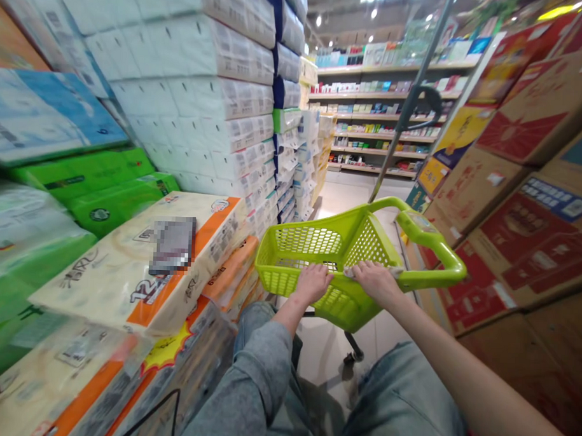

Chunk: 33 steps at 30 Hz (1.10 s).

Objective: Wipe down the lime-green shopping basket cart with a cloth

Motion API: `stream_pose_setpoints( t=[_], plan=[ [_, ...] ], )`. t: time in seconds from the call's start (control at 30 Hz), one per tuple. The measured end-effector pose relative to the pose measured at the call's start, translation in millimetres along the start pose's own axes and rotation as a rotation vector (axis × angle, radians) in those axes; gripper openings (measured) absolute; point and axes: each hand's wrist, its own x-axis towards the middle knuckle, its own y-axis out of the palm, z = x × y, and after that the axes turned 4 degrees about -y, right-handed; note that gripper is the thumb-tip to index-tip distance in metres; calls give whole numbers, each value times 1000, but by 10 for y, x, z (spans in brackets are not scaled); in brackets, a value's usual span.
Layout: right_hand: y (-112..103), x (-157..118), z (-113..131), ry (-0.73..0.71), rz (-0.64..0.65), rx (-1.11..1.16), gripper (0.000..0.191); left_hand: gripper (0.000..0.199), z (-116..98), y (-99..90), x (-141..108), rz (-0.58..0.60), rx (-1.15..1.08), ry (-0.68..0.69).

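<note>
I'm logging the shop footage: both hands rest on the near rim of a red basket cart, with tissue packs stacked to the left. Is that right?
Not quite: the basket cart is lime green, not red. The head view shows the left hand and right hand on its near rim, with tissue packs stacked to the left.

Under my two hands (343, 282), one green basket (347, 258); to their left, two orange-and-cream tissue packs (141, 263).

A lime-green perforated plastic shopping basket (347, 252) is tilted on the aisle floor. Its near rim is gripped; its handle is raised.
</note>
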Motion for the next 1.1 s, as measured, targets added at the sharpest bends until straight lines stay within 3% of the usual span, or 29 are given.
stream_pose_setpoints(
  t=[0.1, 0.27, 0.37, 0.53, 0.73, 0.9, 1.0, 1.1],
  plan=[
    [-47, -196, -161, 84, -49, -12, 16, 34, -17, 5, 26, 4, -4, -10],
    [-124, -672, -388, 416, -251, -55, 24, 33, -63, 18, 81, 17, -17, -22],
    [-82, -803, -425, 547, -269, -36, 33, 32, -95, 38, 114, 22, -17, -30],
    [123, -655, -238, 606, -286, 32, 38, 34, -185, 107, 148, -8, 8, -39],
    [372, -402, 157, 512, -364, 239, 47, 36, -296, 121, 188, -10, 38, -31],
    [428, -608, 57, 641, -607, 418, 31, 33, -260, 37, 257, 102, -4, 63],
    [449, -745, -21, 728, -638, 400, 30, 33, -249, -7, 290, 164, -24, 71],
    [503, -710, 17, 765, -603, 383, 31, 33, -267, -33, 305, 211, -33, 77]
  ],
)
